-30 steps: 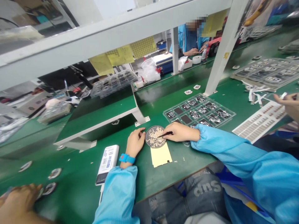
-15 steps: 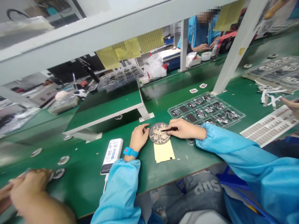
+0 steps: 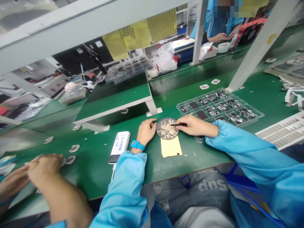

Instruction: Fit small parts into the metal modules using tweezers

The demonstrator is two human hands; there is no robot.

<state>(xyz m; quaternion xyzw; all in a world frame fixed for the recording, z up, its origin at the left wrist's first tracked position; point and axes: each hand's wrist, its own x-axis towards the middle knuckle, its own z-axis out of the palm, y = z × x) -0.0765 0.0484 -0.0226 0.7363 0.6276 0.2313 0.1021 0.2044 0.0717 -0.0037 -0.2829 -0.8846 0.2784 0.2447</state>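
Observation:
A round dark dish [image 3: 167, 128] holding several small pale parts sits on the green bench. My left hand [image 3: 146, 132] rests against its left rim with fingers curled, holding the dish steady. My right hand [image 3: 196, 125] pinches black tweezers [image 3: 177, 124] whose tips reach into the dish. A yellow paper slip [image 3: 171, 147] lies just in front of the dish. Both my arms wear blue sleeves; a blue band is on my left wrist.
A clear tray of dark components [image 3: 220, 106] lies right of the dish. A white device [image 3: 120, 146] lies to the left, a raised green shelf [image 3: 116, 96] behind. A neighbour's hands [image 3: 30, 172] work at bottom left. Another person [image 3: 222, 28] sits across.
The view has shifted, so everything sits further right and up. My hands stay at the dish with the tweezers. The neighbour's hands at bottom left have come further into view.

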